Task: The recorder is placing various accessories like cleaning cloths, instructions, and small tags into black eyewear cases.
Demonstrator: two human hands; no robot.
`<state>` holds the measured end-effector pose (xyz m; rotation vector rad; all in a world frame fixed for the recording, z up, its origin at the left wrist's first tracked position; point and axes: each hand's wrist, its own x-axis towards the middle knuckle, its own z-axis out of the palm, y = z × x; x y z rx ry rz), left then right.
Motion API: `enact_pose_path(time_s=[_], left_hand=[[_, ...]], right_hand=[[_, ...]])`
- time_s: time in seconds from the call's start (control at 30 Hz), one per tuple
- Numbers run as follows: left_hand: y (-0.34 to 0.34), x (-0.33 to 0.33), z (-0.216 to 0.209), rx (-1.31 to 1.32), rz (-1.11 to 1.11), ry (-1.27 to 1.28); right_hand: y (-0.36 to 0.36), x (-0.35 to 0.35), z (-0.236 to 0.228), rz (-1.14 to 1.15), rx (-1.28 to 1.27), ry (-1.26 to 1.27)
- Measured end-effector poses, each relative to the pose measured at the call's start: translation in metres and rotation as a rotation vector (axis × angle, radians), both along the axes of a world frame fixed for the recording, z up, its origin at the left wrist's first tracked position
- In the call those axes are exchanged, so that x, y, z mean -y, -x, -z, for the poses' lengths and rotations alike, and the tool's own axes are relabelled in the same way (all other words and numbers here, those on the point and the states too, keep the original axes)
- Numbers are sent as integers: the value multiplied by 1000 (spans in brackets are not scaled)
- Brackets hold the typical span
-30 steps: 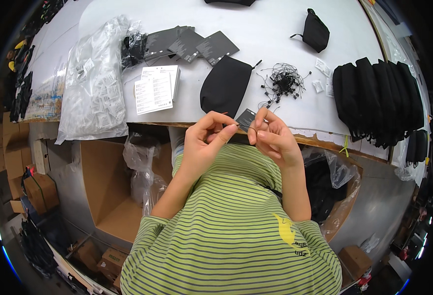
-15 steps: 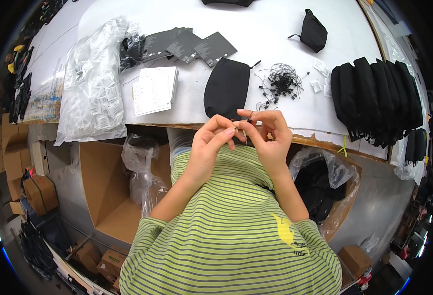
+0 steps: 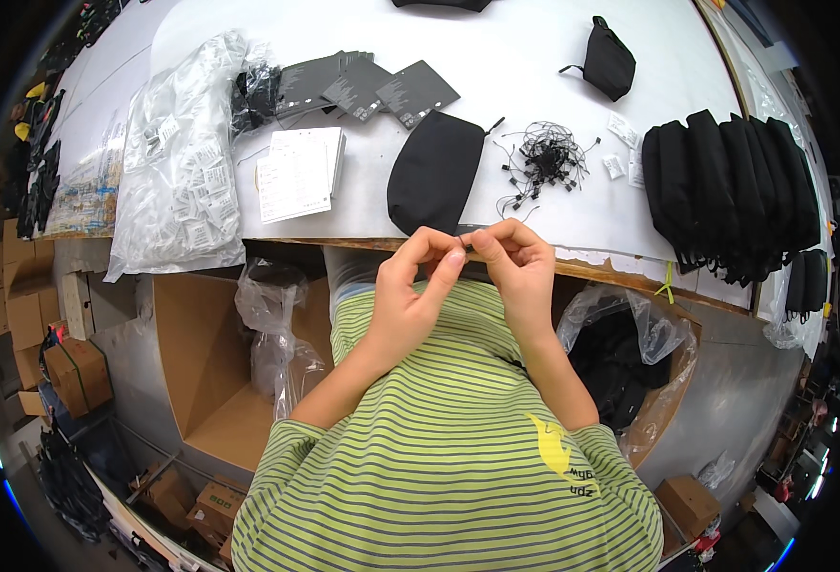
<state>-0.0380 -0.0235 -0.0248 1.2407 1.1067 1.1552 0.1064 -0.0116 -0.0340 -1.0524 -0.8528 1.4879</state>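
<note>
My left hand [image 3: 415,286] and my right hand [image 3: 518,278] meet fingertip to fingertip at the table's front edge. Both are closed in a pinch on a thin black string [image 3: 469,248], mostly hidden by the fingers. Just beyond them a flat black zip pouch [image 3: 435,172] lies on the white table, its near end reaching my fingertips and a short pull tab at its far right corner. To the right of the pouch is a tangled heap of black tag strings [image 3: 549,157] with small plastic ends.
Left on the table [image 3: 525,57] are a clear bag of small white packets [image 3: 186,181], a white card stack [image 3: 298,176] and dark grey cards [image 3: 418,93]. At right stand a row of black pouches [image 3: 730,195] and a single pouch [image 3: 609,62]. Cardboard boxes [image 3: 205,353] sit below.
My hands have come closer together, and the fingertips now meet over the string. The pouch's near end has shifted slightly left and toward me.
</note>
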Motion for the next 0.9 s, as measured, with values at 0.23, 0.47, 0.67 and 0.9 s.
enact_pose_path(time_s=[0.23, 0.47, 0.67, 0.9], left_hand=[[1, -1, 4, -140, -16, -37], [-2, 1, 6, -195, -120, -129], [2, -5, 10, -331, -82, -307], [10, -6, 13, 44, 35, -13]], right_hand=[[0, -1, -2, 7, -56, 54], [6, -1, 8, 84, 106, -93], [9, 1, 5, 112, 48, -85], [6, 5, 1, 26, 11, -48]])
